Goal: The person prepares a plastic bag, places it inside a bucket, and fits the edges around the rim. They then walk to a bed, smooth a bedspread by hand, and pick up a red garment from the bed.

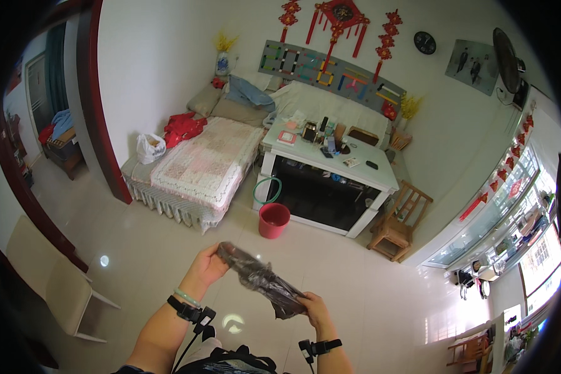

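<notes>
A dark, thin plastic bag (262, 280) stretches slantwise between my two hands above the tiled floor. My left hand (210, 267) grips its upper left end, where something reddish-brown shows through the film. The lower right end is pinched in the fingers of my right hand (315, 308). What the bag holds cannot be made out. A black strap with a small device sits on each wrist, and a pale green bangle (187, 298) is above the strap on the left one.
A red plastic bucket (274, 220) stands on the floor ahead, by a white table (280, 149) bearing many small items. To its left is a sofa bed with a quilted cover (205, 163). A beige chair (51, 276) stands at the left, a wooden chair (395, 229) at the right.
</notes>
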Demonstrator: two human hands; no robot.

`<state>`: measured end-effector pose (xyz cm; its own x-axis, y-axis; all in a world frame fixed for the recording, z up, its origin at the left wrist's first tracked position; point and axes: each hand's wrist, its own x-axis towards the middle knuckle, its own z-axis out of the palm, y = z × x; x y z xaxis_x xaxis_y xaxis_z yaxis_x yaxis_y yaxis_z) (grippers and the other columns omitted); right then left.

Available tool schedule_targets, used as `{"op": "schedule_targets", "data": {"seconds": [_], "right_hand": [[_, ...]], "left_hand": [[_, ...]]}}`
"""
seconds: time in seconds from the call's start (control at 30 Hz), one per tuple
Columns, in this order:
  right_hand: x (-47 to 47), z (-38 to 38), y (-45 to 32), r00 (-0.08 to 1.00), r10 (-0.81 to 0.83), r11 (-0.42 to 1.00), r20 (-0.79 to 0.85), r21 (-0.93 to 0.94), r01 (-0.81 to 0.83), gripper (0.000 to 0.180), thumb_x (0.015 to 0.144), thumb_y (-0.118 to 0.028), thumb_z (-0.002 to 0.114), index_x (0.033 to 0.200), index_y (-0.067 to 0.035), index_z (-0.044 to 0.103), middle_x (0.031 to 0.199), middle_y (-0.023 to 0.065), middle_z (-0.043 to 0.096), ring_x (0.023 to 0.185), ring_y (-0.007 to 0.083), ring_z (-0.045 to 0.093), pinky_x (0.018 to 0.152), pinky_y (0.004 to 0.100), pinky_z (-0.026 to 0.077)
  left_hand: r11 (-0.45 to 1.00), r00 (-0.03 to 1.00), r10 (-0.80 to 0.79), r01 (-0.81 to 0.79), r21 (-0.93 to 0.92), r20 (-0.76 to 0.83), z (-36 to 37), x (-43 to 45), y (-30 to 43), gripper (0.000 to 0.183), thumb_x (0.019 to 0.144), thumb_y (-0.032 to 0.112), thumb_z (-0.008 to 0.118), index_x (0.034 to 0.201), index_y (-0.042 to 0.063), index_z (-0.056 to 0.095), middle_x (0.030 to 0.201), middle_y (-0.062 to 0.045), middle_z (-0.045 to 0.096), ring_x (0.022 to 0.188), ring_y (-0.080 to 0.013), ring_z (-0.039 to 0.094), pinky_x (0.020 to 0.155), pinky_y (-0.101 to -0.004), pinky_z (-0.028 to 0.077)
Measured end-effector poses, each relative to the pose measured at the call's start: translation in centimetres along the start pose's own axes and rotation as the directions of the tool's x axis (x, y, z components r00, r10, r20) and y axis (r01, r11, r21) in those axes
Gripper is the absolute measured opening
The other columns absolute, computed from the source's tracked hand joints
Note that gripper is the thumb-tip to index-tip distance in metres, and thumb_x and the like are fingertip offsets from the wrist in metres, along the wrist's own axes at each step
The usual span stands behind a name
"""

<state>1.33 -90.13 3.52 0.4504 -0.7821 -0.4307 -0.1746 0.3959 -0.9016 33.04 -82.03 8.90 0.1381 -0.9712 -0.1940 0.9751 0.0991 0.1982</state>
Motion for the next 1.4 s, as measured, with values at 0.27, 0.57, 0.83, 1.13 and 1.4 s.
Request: {"op": "schedule_targets", "data": {"seconds": [0.27,0.57,0.83,1.13,1.4], "right_hand": [[3.4,-4.8,2.6,0.993,-0.029,0.333,0.117,0.937,-0.101,0.021,0.083,-0.009,0.042,0.098,0.005,0.048,0.096,0.0163,0.057,0.086,0.0299,0.057,0.078,0.0439,0.048],[0.0,-3.3,-2.2,0.995,-0.063,0.788,0.075,0.615,0.004,0.009,0.08,-0.009,0.052,0.085,-0.001,0.054,0.077,0.0077,0.059,0.066,0.0188,0.056,0.061,0.029,0.047],[-2.6,-1.0,-3.3,0.943,-0.324,0.795,-0.076,-0.561,0.228,0.027,0.07,-0.015,0.064,0.091,0.0,0.06,0.071,0.0064,0.058,0.058,0.0112,0.05,0.052,0.024,0.04],[-0.4,-2.7,-4.0,0.966,-0.165,0.822,-0.197,0.514,0.245,0.024,0.075,0.0,0.042,0.094,0.006,0.055,0.092,0.0162,0.058,0.081,0.0228,0.057,0.071,0.0348,0.05],[1.6,-2.6,-4.1,0.968,-0.251,0.764,0.022,0.618,0.183,0.024,0.079,0.0,0.038,0.098,0.009,0.052,0.1,0.0165,0.056,0.091,0.0231,0.055,0.082,0.0328,0.046]], "left_hand": [[0.76,0.951,-0.197,0.302,0.575,-0.24,-4.5,0.0,0.4,0.018,0.085,0.024,0.054,0.082,0.006,0.053,0.069,-0.004,0.052,0.063,-0.0154,0.051,0.058,-0.0292,0.045],[-0.694,0.971,0.227,0.109,0.711,0.072,-4.8,-0.9,0.9,0.025,0.075,0.015,0.057,0.094,-0.002,0.058,0.08,-0.015,0.061,0.074,-0.0248,0.058,0.07,-0.0345,0.046],[0.847,0.97,0.101,0.033,0.531,-0.222,-2.4,0.1,0.6,0.021,0.081,0.005,0.041,0.094,0.0,0.057,0.08,-0.014,0.059,0.066,-0.0253,0.057,0.062,-0.0411,0.05],[0.818,0.986,-0.099,0.158,0.553,-0.136,0.5,-0.5,-0.6,0.015,0.079,0.013,0.055,0.09,0.003,0.056,0.076,-0.006,0.058,0.055,-0.0124,0.051,0.053,-0.026,0.044],[0.249,0.911,0.411,-0.069,0.966,-0.041,0.3,0.2,-0.3,0.011,0.073,0.004,0.06,0.082,-0.002,0.058,0.07,-0.004,0.058,0.05,-0.0113,0.052,0.046,-0.0265,0.045]]}}
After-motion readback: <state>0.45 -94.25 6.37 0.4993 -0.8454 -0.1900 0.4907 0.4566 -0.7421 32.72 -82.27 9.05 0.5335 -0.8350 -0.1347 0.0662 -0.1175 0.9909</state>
